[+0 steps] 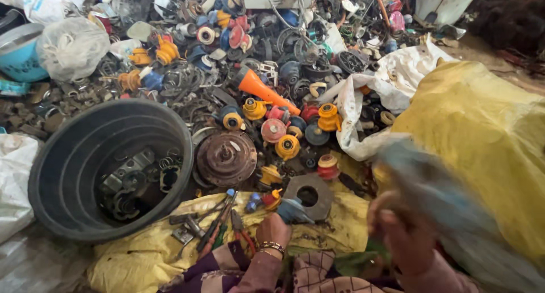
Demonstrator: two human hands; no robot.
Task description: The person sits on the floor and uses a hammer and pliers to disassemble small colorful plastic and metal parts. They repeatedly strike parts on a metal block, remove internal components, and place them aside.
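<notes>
Cloth, pale blue-grey and smeared by motion blur, sweeps across the near right over a yellow sack; the right hand is clenched on its near end, fingers curled around the fabric. Its shape and edges cannot be made out through the blur. The small blue part sits near centre, gripped at its near end by the left hand, which wears a bangle at the wrist; the part's far tip lies just beside a grey ring.

A black tub fills the near left, with dark metal pieces at its bottom; its rim almost meets a rusty disc to its right. A yellow sheet lies under the hands, with tools scattered on it between the tub and the left hand. Far of the disc, a heap of scrap packs the floor: yellow and red spools and an orange cone. A white sack edges the yellow sack on the far right. Open room is scant, only the strip of sheet between the two hands.
</notes>
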